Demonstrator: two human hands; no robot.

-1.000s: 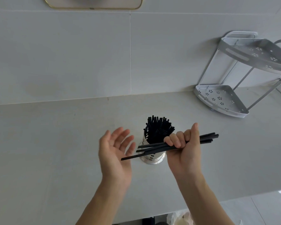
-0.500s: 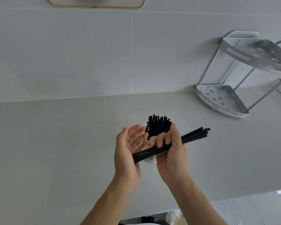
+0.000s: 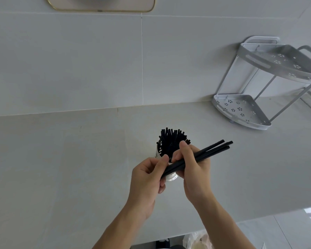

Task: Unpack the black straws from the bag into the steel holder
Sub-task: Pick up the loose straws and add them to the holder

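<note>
A steel holder [image 3: 158, 152] with punched holes stands on the grey counter, packed with many upright black straws [image 3: 171, 139]. Just in front of it I hold a small bundle of black straws [image 3: 212, 150] slanting up to the right. My right hand [image 3: 194, 169] grips the bundle near its middle. My left hand [image 3: 147, 177] curls round the bundle's lower left end. Both hands hide most of the holder's lower half. The bag [image 3: 199, 239] shows only as a clear plastic edge at the bottom of the frame.
A silver two-tier corner rack [image 3: 244, 108] stands at the back right against the tiled wall. The counter's front edge [image 3: 258, 218] runs along the lower right, with floor beyond it.
My left hand moved right from open and apart to curl round the bundle's left end. The bundle tilted steeper, its right end rising.
</note>
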